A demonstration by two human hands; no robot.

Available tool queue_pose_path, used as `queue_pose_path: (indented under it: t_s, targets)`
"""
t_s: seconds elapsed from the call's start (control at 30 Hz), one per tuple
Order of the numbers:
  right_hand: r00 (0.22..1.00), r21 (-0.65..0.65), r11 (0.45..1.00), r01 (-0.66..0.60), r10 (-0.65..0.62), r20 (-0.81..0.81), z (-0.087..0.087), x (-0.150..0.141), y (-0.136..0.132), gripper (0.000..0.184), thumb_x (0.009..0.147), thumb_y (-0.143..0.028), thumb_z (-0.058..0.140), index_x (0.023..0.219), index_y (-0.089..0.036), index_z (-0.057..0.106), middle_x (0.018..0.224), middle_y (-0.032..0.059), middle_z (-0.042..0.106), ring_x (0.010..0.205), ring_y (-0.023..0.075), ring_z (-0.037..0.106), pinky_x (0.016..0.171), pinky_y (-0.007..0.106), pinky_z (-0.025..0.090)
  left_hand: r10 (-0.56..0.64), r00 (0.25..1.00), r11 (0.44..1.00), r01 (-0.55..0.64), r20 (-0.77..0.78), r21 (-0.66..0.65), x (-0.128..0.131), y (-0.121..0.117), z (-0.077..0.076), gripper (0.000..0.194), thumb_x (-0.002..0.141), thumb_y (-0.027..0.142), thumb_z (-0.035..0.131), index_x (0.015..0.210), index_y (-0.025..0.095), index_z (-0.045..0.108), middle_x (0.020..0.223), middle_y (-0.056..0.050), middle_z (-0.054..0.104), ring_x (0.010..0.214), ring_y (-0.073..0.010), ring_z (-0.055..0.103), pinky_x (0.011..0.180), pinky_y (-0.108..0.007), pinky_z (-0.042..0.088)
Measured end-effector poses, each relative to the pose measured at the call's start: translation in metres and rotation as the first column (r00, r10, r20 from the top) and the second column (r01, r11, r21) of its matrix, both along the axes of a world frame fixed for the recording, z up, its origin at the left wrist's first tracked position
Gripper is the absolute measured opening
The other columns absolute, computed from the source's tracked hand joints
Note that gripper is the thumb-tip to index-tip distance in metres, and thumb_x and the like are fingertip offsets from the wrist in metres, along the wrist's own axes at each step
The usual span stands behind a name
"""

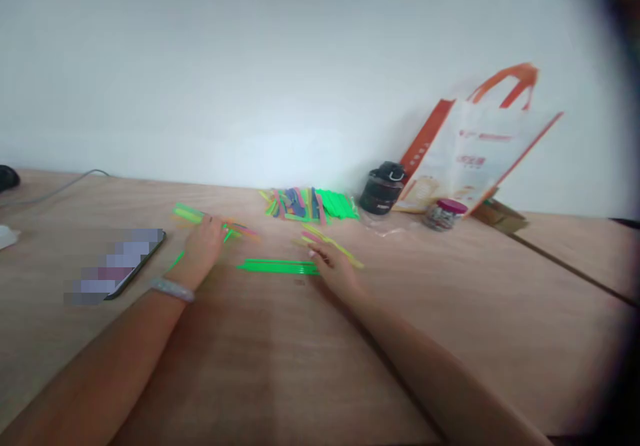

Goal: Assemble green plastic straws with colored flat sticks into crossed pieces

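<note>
The picture is blurred by motion. My left hand (204,246) lies on the wooden table (310,359), its fingers on a small bunch of green and pink sticks (193,215). A pale bracelet (173,289) is on that wrist. My right hand (334,267) rests at the right end of a row of green sticks (278,267) laid flat. A few yellow and pink sticks (330,241) lie just beyond its fingers. Whether either hand grips a stick is not clear. Farther back lies a pile of coloured sticks (310,204).
A phone (120,265) lies at the left. By the white wall stand a black bottle (382,189), a small jar with a red lid (442,214) and a white and orange bag (475,149). A cable (55,189) runs at the far left.
</note>
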State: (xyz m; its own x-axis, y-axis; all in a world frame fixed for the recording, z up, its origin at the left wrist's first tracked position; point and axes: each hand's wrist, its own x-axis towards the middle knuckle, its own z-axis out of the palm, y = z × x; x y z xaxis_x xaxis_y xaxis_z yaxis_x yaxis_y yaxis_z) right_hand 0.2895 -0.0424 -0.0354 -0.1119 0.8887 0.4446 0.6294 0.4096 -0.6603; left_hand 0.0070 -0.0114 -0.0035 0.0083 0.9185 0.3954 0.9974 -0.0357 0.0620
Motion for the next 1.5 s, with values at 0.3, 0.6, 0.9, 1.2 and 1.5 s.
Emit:
queue_pose_path:
  t_s: [0.3,0.6,0.9,1.2,1.5]
  targets:
    - [0.980,0.064,0.983,0.172,-0.178,0.092,0.001,0.032,0.019,0.029,0.084,-0.025,0.043,0.098,-0.015,0.065,0.095,0.0086,0.062,0.087,0.0182,0.057,0.078,0.030,0.044,-0.003,0.997,1.000,0.004,-0.079,0.003,0.002,0.000,-0.007,0.022,0.089,0.024,0.041,0.101,0.011,0.055,0.097,-0.012,0.057,0.085,-0.0259,0.059,0.069,-0.034,0.047]
    - [0.869,0.069,0.973,0.221,-0.229,0.439,0.006,0.050,0.023,0.019,0.079,-0.020,0.049,0.085,-0.014,0.066,0.089,0.0083,0.062,0.086,0.0175,0.054,0.079,0.028,0.041,-0.465,0.882,0.880,0.470,-0.076,0.071,0.045,-0.022,-0.004,0.022,0.091,0.026,0.039,0.095,0.016,0.058,0.096,-0.007,0.056,0.095,-0.0208,0.053,0.085,-0.034,0.042]
    - [0.816,0.039,0.983,0.177,-0.169,0.553,0.007,0.047,0.018,0.018,0.079,-0.028,0.053,0.087,-0.016,0.064,0.090,0.0066,0.059,0.089,0.0168,0.051,0.079,0.025,0.037,-0.725,0.678,0.678,0.734,0.118,-0.048,0.082,-0.040,-0.031,0.018,0.089,0.030,0.046,0.099,0.017,0.053,0.102,-0.007,0.058,0.097,-0.0194,0.052,0.087,-0.034,0.043]
    - [0.816,0.050,0.983,0.177,-0.175,0.550,0.005,0.047,0.020,0.020,0.081,-0.027,0.050,0.091,-0.016,0.064,0.091,0.0071,0.059,0.089,0.0168,0.051,0.078,0.026,0.037,-0.713,0.678,0.679,0.731,0.179,-0.070,0.082,-0.044,-0.023,0.013,0.087,0.025,0.048,0.094,0.017,0.054,0.097,-0.007,0.058,0.092,-0.0189,0.053,0.084,-0.034,0.044]
    - [0.789,0.003,0.968,0.251,-0.206,0.579,0.009,0.048,0.018,0.016,0.079,-0.020,0.050,0.081,-0.015,0.065,0.086,0.0079,0.059,0.083,0.0165,0.052,0.074,0.025,0.038,-0.723,0.662,0.666,0.744,0.199,-0.052,0.084,-0.044,-0.027,0.013,0.089,0.025,0.046,0.093,0.016,0.055,0.097,-0.007,0.058,0.092,-0.0187,0.053,0.085,-0.034,0.044]
